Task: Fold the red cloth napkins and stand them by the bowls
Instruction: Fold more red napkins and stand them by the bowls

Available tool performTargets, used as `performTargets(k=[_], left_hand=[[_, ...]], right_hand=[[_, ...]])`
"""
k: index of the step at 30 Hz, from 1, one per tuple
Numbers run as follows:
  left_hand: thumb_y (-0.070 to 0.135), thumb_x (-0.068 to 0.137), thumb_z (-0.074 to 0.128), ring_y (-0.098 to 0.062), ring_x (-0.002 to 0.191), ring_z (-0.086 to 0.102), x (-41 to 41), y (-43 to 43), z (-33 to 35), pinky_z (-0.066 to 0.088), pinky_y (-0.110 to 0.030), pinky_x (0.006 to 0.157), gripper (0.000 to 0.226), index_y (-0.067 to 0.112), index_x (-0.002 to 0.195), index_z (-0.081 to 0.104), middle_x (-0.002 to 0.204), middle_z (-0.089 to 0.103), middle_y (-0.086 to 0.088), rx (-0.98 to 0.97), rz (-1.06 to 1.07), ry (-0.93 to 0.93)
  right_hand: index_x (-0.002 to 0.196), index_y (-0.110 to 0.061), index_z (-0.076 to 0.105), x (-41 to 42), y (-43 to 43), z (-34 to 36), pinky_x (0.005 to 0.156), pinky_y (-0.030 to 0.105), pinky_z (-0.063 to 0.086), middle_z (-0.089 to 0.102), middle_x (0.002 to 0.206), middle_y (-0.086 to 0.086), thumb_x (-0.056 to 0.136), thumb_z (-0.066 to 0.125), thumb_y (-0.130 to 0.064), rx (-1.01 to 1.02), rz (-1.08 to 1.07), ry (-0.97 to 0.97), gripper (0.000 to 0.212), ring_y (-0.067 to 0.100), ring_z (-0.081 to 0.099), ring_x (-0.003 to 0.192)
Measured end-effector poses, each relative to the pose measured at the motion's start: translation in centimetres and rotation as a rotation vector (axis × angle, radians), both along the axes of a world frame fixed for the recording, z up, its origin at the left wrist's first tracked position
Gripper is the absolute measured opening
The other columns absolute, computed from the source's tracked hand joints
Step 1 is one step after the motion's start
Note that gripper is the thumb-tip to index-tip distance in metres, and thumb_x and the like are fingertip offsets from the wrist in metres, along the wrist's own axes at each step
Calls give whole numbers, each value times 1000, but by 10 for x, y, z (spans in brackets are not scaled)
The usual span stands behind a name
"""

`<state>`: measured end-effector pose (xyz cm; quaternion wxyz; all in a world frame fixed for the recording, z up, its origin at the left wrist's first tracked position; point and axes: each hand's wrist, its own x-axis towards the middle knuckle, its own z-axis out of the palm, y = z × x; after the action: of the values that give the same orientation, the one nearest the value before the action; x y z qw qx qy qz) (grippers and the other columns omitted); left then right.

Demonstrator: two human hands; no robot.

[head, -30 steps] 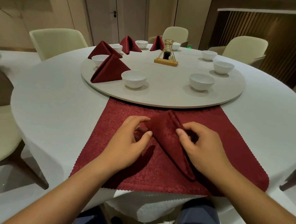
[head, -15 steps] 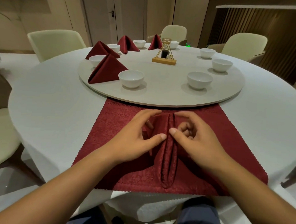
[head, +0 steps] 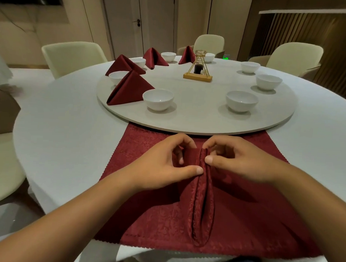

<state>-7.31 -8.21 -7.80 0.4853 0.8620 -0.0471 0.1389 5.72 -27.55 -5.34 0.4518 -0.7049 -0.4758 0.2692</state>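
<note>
Hands meet at the near middle of the round table [head: 60, 127], over a flat red cloth [head: 145, 218] spread on the white tablecloth, its zigzag hem along the near edge. Our left hand [head: 163, 165] and right hand [head: 239, 162] both pinch the folded napkin [head: 202, 206], with the thumbs pressed against either side of its raised ridge and the fingers curled over its far end. The folded napkin lies on the flat red cloth as a long narrow shape. Its two layers run side by side with a dark slit between them, and its rounded tip points toward us.

Just beyond our fingers starts the pale turntable [head: 198, 120], whose near rim overlaps the far edge of the flat red cloth. On it a white bowl [head: 158, 99] sits near left, with a standing napkin [head: 128, 89] just beside it on the left. A second bowl [head: 241, 101] sits near right. We see more standing napkins [head: 123, 64] farther along the left and far rim, each by a bowl. A wire stand [head: 197, 76] on a wooden base stands toward the far middle. Cream chairs [head: 72, 56] ring the table.
</note>
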Motion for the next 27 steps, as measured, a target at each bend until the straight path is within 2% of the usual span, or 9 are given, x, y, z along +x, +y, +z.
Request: performTargets(k=[3,6,9,12,16,20,24,27], left_hand=[[29,81,86,-19,83,59,7,4,3,53,-39,81,38,24,108,60,90,60,10,13,-24,-18],[28,81,85,-16,85,60,26,14,24,54,-36,83,37,23,107,59,91,59,13,28,-44,-56],[37,83,82,-17,90,64,64,34,52,56,-41,85,36,26,108,58,97,62,10,107,-30,-83],[48,81,78,-21,94,66,114,57,73,57,-44,85,41,28,110,57,104,63,4,183,5,-60],[45,79,81,-21,89,65,181,82,82,59,-38,79,41,29,107,56,104,63,0,221,34,32],[38,87,77,-16,93,62,229,93,78,55,-32,80,40,22,116,54,110,60,0,316,75,154],[32,92,69,-11,95,59,251,97,74,56,-33,86,37,18,122,53,114,59,-1,332,131,205],[28,94,64,-19,99,61,256,97,69,55,-37,91,35,17,126,52,119,59,-5,349,168,240]], right_hand=[[94,-18,66,8,2,4,61,33,45,57,72,-1,91,71,-24,29,-14,-110,8,12,52,65],[89,-24,67,22,10,24,63,23,44,59,74,3,86,73,-31,96,-76,-188,10,9,52,68],[88,-24,67,52,28,47,62,26,48,64,77,10,88,73,-28,124,-160,-265,7,13,58,66],[91,-18,65,94,55,60,57,22,48,69,77,10,91,71,-27,98,-283,-301,11,10,61,61],[93,-15,64,149,88,62,53,21,47,63,72,5,91,72,-27,48,-393,-291,14,7,58,57],[96,-15,63,186,111,54,56,30,51,67,81,9,92,69,-30,-39,-452,-259,17,17,62,66],[94,-17,61,209,127,48,50,27,49,67,83,10,94,65,-29,-74,-511,-225,13,21,65,66],[98,-16,61,217,136,41,53,29,53,68,84,11,94,63,-29,-110,-531,-198,13,23,68,66]])
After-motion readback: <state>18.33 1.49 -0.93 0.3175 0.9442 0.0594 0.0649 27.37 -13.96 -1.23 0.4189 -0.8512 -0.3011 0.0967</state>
